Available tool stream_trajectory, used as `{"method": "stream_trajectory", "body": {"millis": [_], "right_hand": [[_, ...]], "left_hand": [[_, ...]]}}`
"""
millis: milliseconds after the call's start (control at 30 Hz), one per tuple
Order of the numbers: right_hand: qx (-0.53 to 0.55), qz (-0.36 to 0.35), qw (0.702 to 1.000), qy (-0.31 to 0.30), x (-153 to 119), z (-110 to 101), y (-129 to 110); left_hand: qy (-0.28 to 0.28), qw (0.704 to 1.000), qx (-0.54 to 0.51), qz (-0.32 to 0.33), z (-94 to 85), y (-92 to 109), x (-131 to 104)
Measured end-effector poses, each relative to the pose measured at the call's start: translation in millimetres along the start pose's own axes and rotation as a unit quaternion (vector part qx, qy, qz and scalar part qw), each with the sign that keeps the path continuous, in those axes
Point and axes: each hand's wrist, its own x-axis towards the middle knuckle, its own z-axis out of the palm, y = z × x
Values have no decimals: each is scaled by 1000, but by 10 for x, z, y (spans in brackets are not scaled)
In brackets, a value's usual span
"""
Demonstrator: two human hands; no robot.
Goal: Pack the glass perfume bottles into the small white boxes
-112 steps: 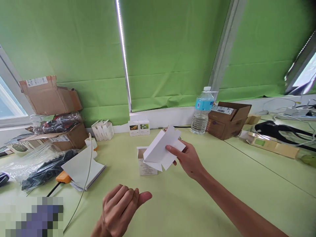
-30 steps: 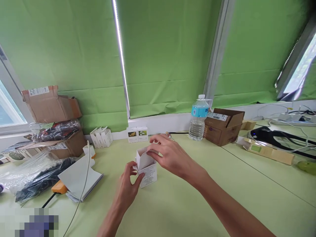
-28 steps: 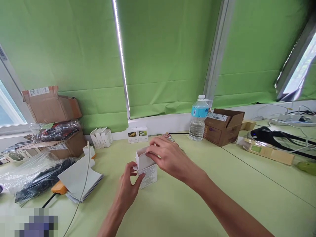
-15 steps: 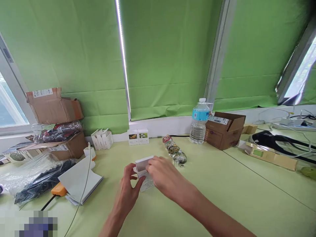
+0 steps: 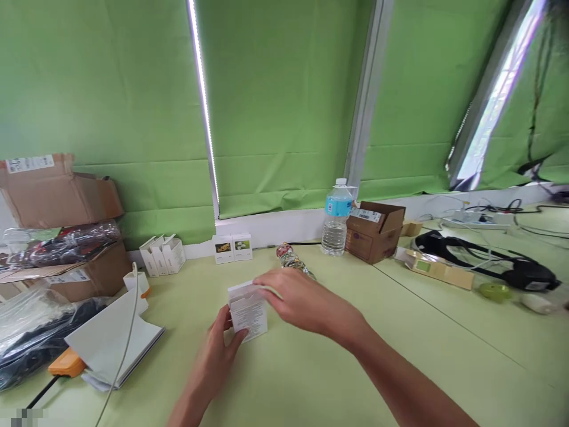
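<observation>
A small white carton [image 5: 249, 312] with fine printed text stands tilted above the table in front of me. My left hand [image 5: 222, 341] grips it at the lower left, the thumb across the printed face. At the carton's top right corner is my right hand [image 5: 296, 296], its fingers closed on the top edge by the flap. The top now lies nearly flat. Just behind my right hand is a row of shiny ornaments [image 5: 291, 258], partly covered by that hand.
Two white picture boxes [image 5: 233, 249] stand by the wall, with several white cartons [image 5: 162, 256] to their left. A water bottle [image 5: 335, 222] and a brown cardboard box [image 5: 373, 234] are at back right. Papers [image 5: 115, 341] and a cable lie left; a black headset [image 5: 524, 270] lies right.
The carton's raised top flap has been folded down, and its printed face now shows more. My view has swung to the right.
</observation>
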Motion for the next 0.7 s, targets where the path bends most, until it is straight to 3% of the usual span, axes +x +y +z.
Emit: {"method": "stream_trajectory", "body": {"millis": [100, 167, 233, 400, 533, 700], "right_hand": [[11, 36, 997, 70, -32, -208, 251], [35, 78, 991, 104, -97, -215, 536], [50, 131, 983, 117, -203, -96, 882], [66, 269, 955, 109, -507, 433, 1626], [84, 293, 948, 92, -600, 694, 1856], [120, 298, 943, 91, -553, 823, 1907]], "left_hand": [[14, 1000, -1, -22, -12, -80, 43], [22, 999, -6, -29, -19, -123, 75], [24, 999, -16, -29, -25, -149, 105], [20, 999, -11, -24, -46, -173, 159], [13, 999, 17, -26, -61, -203, 162], [21, 999, 36, -34, -68, -263, 140]]}}
